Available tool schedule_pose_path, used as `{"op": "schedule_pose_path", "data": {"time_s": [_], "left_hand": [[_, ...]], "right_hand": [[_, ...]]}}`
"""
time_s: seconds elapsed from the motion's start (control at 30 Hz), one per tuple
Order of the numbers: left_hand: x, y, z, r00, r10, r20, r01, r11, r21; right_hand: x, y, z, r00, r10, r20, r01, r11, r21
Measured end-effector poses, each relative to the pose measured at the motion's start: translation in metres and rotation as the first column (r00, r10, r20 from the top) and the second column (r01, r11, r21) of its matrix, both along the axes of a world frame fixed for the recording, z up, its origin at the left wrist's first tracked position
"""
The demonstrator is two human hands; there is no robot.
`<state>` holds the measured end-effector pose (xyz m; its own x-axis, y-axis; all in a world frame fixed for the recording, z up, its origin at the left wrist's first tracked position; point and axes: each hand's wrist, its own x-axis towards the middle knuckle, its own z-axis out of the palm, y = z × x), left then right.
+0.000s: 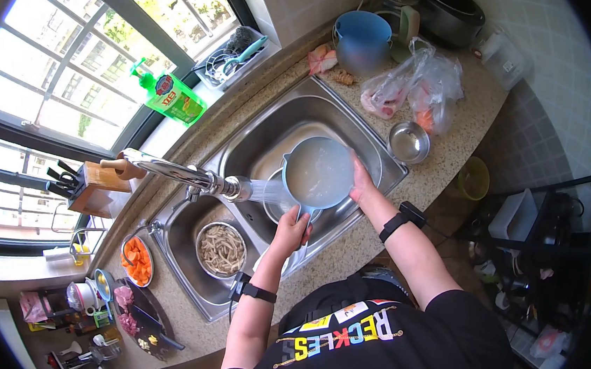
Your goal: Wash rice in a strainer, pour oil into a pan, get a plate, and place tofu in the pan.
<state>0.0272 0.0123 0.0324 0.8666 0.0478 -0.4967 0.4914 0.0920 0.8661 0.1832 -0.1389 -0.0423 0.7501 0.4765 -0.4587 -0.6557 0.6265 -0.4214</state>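
Observation:
A light blue basin (319,172) full of cloudy whitish water is held over the larger sink compartment (257,135). My left hand (292,235) closes around the loop-like handle at its near side. My right hand (362,182) grips the basin's right side, with the fingers partly hidden beneath it. Water sprays from the faucet (236,189) just left of the basin. Below the stream, a round vessel (271,209) is partly covered by the basin. In the smaller sink compartment stands a metal bowl (221,250) of pale, strip-like pieces.
Orange chunks fill a plate (137,262) left of the sink, near a dark cutting board (150,319) with meat and a knife. Beyond the sink are plastic bags (416,90), a small steel bowl (409,142) and a blue bucket (362,29). Dish soap (175,100) stands by the window.

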Motion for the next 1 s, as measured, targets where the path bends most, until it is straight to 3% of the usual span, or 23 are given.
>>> {"op": "schedule_pose_path", "data": {"time_s": [0.17,0.67,1.0], "left_hand": [[0.000,0.002,-0.002,1.000,-0.007,-0.002,0.007,0.999,0.042],[0.000,0.005,-0.001,0.999,-0.041,0.030,0.035,0.982,0.185],[0.000,0.004,-0.003,0.997,-0.053,0.051,0.039,0.970,0.240]], "right_hand": [[0.005,0.001,-0.024,0.998,-0.015,-0.053,0.022,0.992,0.127],[-0.004,-0.001,-0.032,0.988,-0.035,-0.152,0.059,0.986,0.154],[-0.012,-0.002,-0.021,0.977,-0.105,-0.183,0.115,0.992,0.043]]}}
